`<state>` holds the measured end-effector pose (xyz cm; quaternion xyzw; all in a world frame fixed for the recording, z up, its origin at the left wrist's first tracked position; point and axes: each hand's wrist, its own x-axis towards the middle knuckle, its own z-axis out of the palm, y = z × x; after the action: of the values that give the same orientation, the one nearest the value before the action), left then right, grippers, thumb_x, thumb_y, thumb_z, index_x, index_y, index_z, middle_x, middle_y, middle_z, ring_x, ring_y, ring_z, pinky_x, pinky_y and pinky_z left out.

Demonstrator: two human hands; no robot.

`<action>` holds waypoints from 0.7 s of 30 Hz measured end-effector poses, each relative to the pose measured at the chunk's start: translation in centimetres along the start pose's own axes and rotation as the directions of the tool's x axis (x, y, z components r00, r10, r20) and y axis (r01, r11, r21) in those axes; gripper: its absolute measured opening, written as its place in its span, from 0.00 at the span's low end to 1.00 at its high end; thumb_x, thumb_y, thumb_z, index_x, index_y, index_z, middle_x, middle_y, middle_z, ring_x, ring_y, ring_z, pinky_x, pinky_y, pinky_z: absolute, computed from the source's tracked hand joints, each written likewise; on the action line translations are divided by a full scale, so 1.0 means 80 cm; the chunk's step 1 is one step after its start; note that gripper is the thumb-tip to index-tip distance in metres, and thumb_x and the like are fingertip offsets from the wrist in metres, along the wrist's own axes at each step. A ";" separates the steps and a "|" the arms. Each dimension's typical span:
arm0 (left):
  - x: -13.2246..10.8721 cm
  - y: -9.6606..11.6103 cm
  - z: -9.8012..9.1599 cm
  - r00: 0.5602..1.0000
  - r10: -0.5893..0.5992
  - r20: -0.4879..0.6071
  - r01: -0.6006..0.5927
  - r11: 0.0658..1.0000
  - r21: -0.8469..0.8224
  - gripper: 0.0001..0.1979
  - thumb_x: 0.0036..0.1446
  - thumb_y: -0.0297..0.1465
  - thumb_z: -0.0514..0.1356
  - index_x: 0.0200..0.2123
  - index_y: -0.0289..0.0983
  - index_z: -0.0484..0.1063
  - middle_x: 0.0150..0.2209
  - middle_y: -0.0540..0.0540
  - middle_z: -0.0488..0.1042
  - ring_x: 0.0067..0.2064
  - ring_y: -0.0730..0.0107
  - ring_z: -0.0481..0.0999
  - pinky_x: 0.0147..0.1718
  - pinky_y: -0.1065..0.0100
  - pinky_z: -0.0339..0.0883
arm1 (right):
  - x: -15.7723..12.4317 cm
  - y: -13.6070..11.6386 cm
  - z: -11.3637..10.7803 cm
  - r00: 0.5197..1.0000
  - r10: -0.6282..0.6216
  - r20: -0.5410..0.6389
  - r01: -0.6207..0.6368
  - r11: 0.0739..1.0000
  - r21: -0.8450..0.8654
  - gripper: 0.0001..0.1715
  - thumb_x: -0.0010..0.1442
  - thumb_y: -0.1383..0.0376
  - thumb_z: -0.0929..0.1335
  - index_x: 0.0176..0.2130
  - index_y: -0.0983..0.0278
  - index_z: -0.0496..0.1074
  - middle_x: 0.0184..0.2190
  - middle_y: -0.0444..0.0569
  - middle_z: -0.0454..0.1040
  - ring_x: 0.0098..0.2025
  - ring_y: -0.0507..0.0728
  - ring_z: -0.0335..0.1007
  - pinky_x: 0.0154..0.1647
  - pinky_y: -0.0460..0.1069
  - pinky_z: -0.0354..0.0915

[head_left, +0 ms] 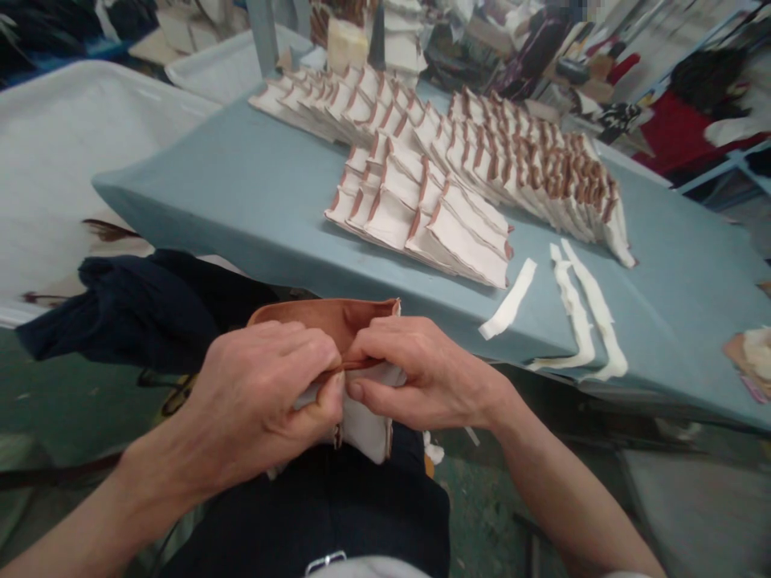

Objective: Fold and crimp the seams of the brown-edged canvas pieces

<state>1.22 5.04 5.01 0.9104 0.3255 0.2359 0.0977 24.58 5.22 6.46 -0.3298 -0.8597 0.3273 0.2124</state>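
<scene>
Just above my lap I hold a brown leather piece with a white backing (pixel 325 314), its brown side showing at the top and white panels hanging below. My left hand (pixel 271 385) pinches the folded brown edge between thumb and fingers. Close beside it, my right hand (pixel 415 373) grips the same edge, thumb underneath and fingers on top. Both hands nearly meet at the middle of the fold. Part of the piece is hidden behind my fingers.
On the blue-covered table (pixel 198 177) lie overlapping rows of similar white-and-brown pieces (pixel 415 209). White strips (pixel 511 301) lie near the front edge. A white bin (pixel 78 144) stands left, with dark cloth (pixel 138 301) below it.
</scene>
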 end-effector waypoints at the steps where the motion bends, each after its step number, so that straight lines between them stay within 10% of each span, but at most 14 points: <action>1: -0.001 -0.001 0.000 1.000 -0.016 0.016 0.017 0.999 -0.033 0.13 0.69 0.30 0.54 0.29 0.41 0.68 0.26 0.49 0.73 0.29 0.65 0.73 0.32 0.61 0.60 | -0.001 -0.001 -0.002 1.000 -0.007 -0.007 0.007 1.000 -0.007 0.08 0.69 0.63 0.68 0.37 0.63 0.74 0.31 0.47 0.77 0.36 0.55 0.70 0.40 0.50 0.60; 8: 0.002 -0.007 -0.023 0.985 0.010 0.172 0.081 0.852 -0.517 0.11 0.73 0.30 0.58 0.34 0.41 0.75 0.29 0.55 0.78 0.30 0.74 0.76 0.32 0.72 0.63 | 0.002 -0.008 0.000 0.999 -0.035 -0.010 0.036 0.981 0.190 0.25 0.77 0.53 0.64 0.31 0.63 0.71 0.26 0.43 0.71 0.31 0.52 0.68 0.38 0.50 0.59; 14: 0.004 -0.009 -0.031 0.951 -0.065 0.303 0.256 0.717 -0.648 0.10 0.71 0.29 0.59 0.39 0.43 0.80 0.34 0.55 0.83 0.35 0.73 0.80 0.36 0.76 0.68 | 0.008 0.005 0.019 0.990 0.112 0.086 -0.141 0.765 0.628 0.30 0.69 0.44 0.71 0.28 0.63 0.66 0.22 0.36 0.58 0.24 0.47 0.51 0.25 0.45 0.51; 21: 0.003 -0.009 -0.027 0.939 -0.088 0.334 0.290 0.725 -0.625 0.10 0.69 0.29 0.58 0.38 0.42 0.80 0.33 0.55 0.83 0.32 0.73 0.79 0.32 0.76 0.67 | 0.007 0.005 0.011 0.998 0.064 0.027 -0.070 0.896 0.440 0.29 0.73 0.45 0.68 0.30 0.63 0.68 0.24 0.39 0.65 0.27 0.49 0.58 0.31 0.46 0.56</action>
<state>-0.09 5.82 6.76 0.8006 0.2948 0.1934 0.4845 23.91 5.47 5.65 -0.3008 -0.7528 0.5221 0.2649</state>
